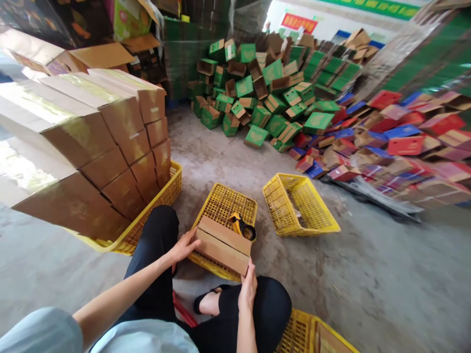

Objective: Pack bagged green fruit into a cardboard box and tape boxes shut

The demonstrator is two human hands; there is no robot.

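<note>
A long brown cardboard box (222,246) rests on an upturned yellow plastic crate (227,198) in front of my knees, its two top flaps folded in so that a narrow seam runs between them. My left hand (185,246) grips the box's left end, the thumb over the top edge. At the opposite end my right hand (248,284) holds the near right corner, with its fingers partly hidden along the side. Just behind the box, on the crate, lies a yellow and black tape dispenser (243,227).
Stacked cardboard boxes (117,169) fill a yellow crate (125,240) on my left. Another yellow crate (320,226) stands ahead right; one more (296,328) is by my right knee. Heaps of green boxes (255,136) and red and blue boxes (405,145) lie farther back.
</note>
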